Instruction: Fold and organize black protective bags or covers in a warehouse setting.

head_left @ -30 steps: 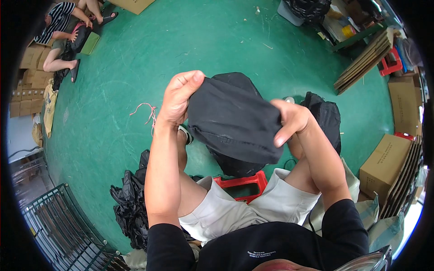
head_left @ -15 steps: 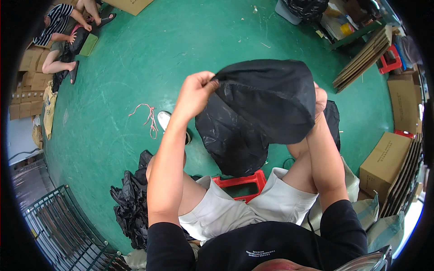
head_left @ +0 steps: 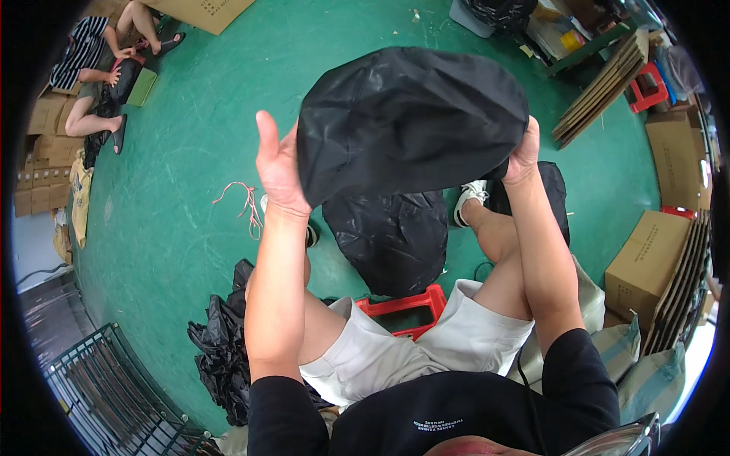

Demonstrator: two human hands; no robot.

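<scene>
A rounded black fabric cover [head_left: 414, 121] is stretched out between my hands, above the floor in front of me. At its left edge is my left hand [head_left: 280, 167], with the thumb stuck out and the palm against the cloth; its other fingers are partly hidden behind the fabric. My right hand [head_left: 523, 156] grips the right edge, fingers tucked behind it. Beneath the held cover, a larger piece of black fabric [head_left: 391, 247] lies between my legs. Another black piece [head_left: 549, 197] is beside my right leg.
A red plastic stool [head_left: 437, 304] stands between my thighs. Crumpled black material [head_left: 220, 342] is heaped at my left. Pink string [head_left: 249, 209] lies on the green floor. Cardboard boxes [head_left: 646, 251] line the right side. At far left, a person [head_left: 91, 68] sits handling black material.
The held cover has been raised and spread wider, its smooth rounded side now showing. My left hand has moved left and its thumb has come off the cloth.
</scene>
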